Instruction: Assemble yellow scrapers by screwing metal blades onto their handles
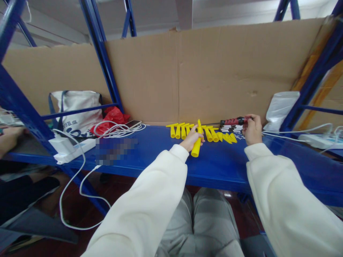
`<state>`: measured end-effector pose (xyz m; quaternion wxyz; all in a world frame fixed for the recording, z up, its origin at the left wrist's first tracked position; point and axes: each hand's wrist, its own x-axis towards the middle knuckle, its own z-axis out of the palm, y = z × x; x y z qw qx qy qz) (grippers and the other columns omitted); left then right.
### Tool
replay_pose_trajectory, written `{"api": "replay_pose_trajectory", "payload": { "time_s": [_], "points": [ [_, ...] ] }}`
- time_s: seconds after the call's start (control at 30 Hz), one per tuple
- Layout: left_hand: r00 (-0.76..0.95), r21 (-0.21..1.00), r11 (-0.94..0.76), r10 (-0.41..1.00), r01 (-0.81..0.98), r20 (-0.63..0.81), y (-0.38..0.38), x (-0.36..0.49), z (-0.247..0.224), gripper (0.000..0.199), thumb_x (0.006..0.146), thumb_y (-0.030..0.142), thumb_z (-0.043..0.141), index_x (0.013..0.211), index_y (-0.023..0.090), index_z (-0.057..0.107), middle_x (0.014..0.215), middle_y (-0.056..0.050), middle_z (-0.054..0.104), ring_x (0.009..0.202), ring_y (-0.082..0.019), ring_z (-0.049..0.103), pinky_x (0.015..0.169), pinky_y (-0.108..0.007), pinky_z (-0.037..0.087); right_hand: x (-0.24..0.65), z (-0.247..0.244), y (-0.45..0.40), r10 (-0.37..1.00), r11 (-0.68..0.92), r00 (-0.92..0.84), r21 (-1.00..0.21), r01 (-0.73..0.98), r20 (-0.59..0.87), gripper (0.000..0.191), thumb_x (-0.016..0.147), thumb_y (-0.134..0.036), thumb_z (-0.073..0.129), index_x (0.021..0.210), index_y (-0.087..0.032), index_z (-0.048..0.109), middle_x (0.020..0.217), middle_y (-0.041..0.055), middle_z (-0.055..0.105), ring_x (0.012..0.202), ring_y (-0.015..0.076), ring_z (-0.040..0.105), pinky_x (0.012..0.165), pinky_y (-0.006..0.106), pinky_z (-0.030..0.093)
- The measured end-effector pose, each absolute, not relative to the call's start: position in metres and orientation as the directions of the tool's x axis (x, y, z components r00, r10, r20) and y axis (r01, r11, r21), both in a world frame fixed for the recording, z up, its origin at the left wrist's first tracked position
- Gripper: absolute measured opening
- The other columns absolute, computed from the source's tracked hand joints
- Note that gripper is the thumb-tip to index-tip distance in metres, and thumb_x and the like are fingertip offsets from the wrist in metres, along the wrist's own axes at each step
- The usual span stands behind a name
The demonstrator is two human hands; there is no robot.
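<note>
My left hand [190, 138] is closed around a yellow plastic part [196, 148] with a hollow-looking tubular body and a narrow tip pointing up. My right hand [253, 129] has its fingers on the butt end of a screwdriver [232, 121] with a red and black handle. Its thin shaft points left, behind the yellow parts. On the shelf lies a row of similar yellow parts [178, 131], partly covered by my left hand. Flat yellow pieces [229, 138] lie to their right. Small black-and-white items [230, 129], too small to name, sit beneath the screwdriver handle.
Cardboard [214, 71] stands behind the blue shelf [160, 157]. At left are a cloth bag [77, 107], a red plastic bag [112, 116], coiled white cable [118, 130] and a power strip [75, 151]. A white pouch [281, 109] leans at right. Another person's hand [10, 140] shows far left.
</note>
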<state>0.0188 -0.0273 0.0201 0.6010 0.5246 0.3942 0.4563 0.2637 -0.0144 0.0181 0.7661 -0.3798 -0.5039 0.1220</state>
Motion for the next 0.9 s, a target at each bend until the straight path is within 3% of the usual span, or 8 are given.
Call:
{"api": "replay_pose_trajectory", "payload": {
  "time_s": [0.2,0.43,0.57,0.77,0.9],
  "points": [
    [0.270,0.987,0.007,0.962,-0.159,0.036,-0.030,0.018,0.022,0.090,0.073,-0.003,0.044,0.153,0.032,0.022,0.111,-0.008,0.062,0.049,-0.005,0.049,0.041,-0.018,0.037,0.261,0.020,-0.015,0.563,0.686,0.487,-0.706,0.176,0.668,0.021,0.080,-0.042,0.062,0.088,-0.024,0.057,0.067,-0.0026,0.053,0.046,0.0094,0.043,0.038,0.022,0.034],
    [0.246,0.990,0.013,0.969,-0.142,0.023,-0.030,0.016,0.024,0.091,0.074,-0.002,0.045,0.153,0.034,0.020,0.115,-0.009,0.060,0.049,-0.005,0.048,0.042,-0.018,0.037,0.261,0.023,-0.019,0.689,0.633,0.461,-0.775,-0.006,0.559,0.034,0.071,-0.052,0.074,0.073,-0.023,0.058,0.043,-0.0093,0.037,0.033,0.0075,0.031,0.029,0.021,0.026],
    [0.244,0.991,0.002,0.969,-0.136,0.031,-0.029,0.016,0.023,0.089,0.075,-0.002,0.045,0.153,0.035,0.022,0.115,-0.008,0.060,0.049,-0.005,0.048,0.043,-0.018,0.037,0.258,0.029,-0.026,0.770,0.583,0.422,-0.797,-0.160,0.479,0.034,0.069,-0.051,0.079,0.074,-0.022,0.062,0.046,-0.0081,0.043,0.035,0.0061,0.035,0.031,0.019,0.031],
    [0.214,0.991,-0.009,0.976,-0.135,0.037,-0.028,0.014,0.023,0.092,0.074,-0.001,0.045,0.153,0.037,0.019,0.114,-0.008,0.059,0.049,-0.005,0.049,0.043,-0.018,0.038,0.254,0.038,-0.034,0.869,0.470,0.321,-0.831,-0.297,0.377,0.027,0.079,-0.045,0.074,0.078,-0.021,0.062,0.054,-0.0027,0.057,0.045,0.0088,0.053,0.044,0.020,0.048],
    [0.213,0.989,-0.022,0.976,-0.147,0.053,-0.027,0.014,0.022,0.093,0.071,0.000,0.047,0.153,0.037,0.019,0.116,-0.008,0.060,0.050,-0.005,0.050,0.044,-0.018,0.039,0.253,0.037,-0.033,0.863,0.475,0.333,-0.834,-0.281,0.380,0.034,0.076,-0.047,0.076,0.071,-0.021,0.054,0.052,-0.0049,0.054,0.040,0.0071,0.048,0.039,0.018,0.042]
  ]
}}
